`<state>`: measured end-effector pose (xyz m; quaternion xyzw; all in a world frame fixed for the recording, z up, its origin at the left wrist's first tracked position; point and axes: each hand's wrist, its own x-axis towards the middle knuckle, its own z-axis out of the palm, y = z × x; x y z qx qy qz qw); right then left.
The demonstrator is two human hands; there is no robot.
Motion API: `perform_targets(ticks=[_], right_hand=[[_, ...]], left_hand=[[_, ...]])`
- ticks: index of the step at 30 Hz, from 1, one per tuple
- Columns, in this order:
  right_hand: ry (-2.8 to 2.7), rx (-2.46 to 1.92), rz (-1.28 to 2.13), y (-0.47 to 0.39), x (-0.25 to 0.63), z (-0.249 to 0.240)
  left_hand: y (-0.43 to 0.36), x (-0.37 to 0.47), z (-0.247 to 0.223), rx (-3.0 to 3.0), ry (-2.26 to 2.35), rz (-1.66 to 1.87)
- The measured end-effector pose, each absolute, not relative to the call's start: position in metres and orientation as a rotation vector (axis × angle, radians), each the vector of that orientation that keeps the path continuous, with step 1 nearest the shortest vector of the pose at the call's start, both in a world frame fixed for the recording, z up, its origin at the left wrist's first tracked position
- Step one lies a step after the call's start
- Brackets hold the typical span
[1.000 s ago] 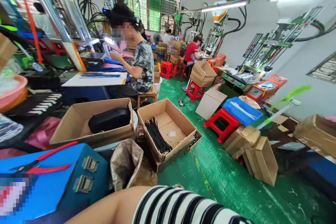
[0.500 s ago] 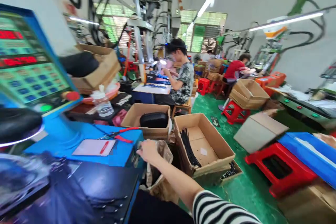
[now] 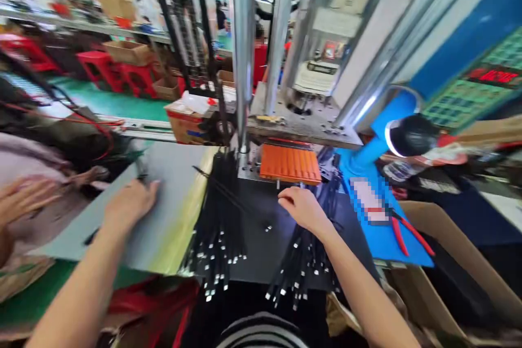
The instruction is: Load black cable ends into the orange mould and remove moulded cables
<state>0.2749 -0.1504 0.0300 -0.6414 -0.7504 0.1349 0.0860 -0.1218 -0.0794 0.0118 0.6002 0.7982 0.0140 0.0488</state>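
My left hand [image 3: 130,204] is over a grey board [image 3: 171,174], its fingers curled. A thin dark thing [image 3: 141,168] shows at its fingertips, blurred; I cannot make out what it is. My right hand [image 3: 304,211] is just in front of the orange ribbed block [image 3: 290,164] of the press, fingers bent and pressed together. Whatever those fingers hold, if anything, is hidden. Between my hands lie black cables [image 3: 216,217] with shiny ends, fanned over the board's edge and a dark work surface [image 3: 261,250]. A second bunch of black cables [image 3: 299,261] hangs below my right hand.
Metal columns [image 3: 243,54] and a thick plate [image 3: 302,119] stand over the orange block. Red-handled pliers [image 3: 411,234] lie on the blue base at right, near a lamp [image 3: 411,135] and keypad panel [image 3: 473,92]. Another person's hand [image 3: 28,201] is at far left.
The view has swung from the aisle and boxes to the press. Both my hands now show over the work surface; earlier only one arm was visible, reaching beside the blue base.
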Motion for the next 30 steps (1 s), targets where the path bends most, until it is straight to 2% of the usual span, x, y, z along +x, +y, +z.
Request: perform_targets(ticks=[3,7,11,15,20,22,25,30], right_hand=[[-2.428,-1.845,0.344,-0.135,0.220,0.025],[-2.618,-1.781,0.302,-0.127,0.167,0.014],[-2.487,-1.757,0.413,-0.104,0.144,-0.008],[-2.332,-1.832,0.738,-0.080,0.147,-0.019],[-2.313,-1.680,0.804,-0.090,0.160,-0.001],[-2.227,-1.526,0.880,-0.104,0.169,0.012],[-2.066,-1.298,0.946,-0.123,0.189,0.031],[-1.965,-1.214,0.724,-0.112,0.232,0.041]], left_hand=[[-0.080,-0.115,-0.005,1.755,2.526,-0.087],[-0.082,-0.102,-0.021,1.980,2.619,-0.087],[-0.089,-0.098,-0.018,2.154,2.655,0.166],[-0.103,-0.078,-0.005,2.056,2.051,0.547],[-0.123,-0.032,-0.003,1.278,1.396,0.539],[-0.123,-0.014,0.002,1.165,1.275,0.669],[-0.113,0.009,0.024,1.344,1.138,0.931],[-0.073,0.056,0.087,2.243,0.886,1.101]])
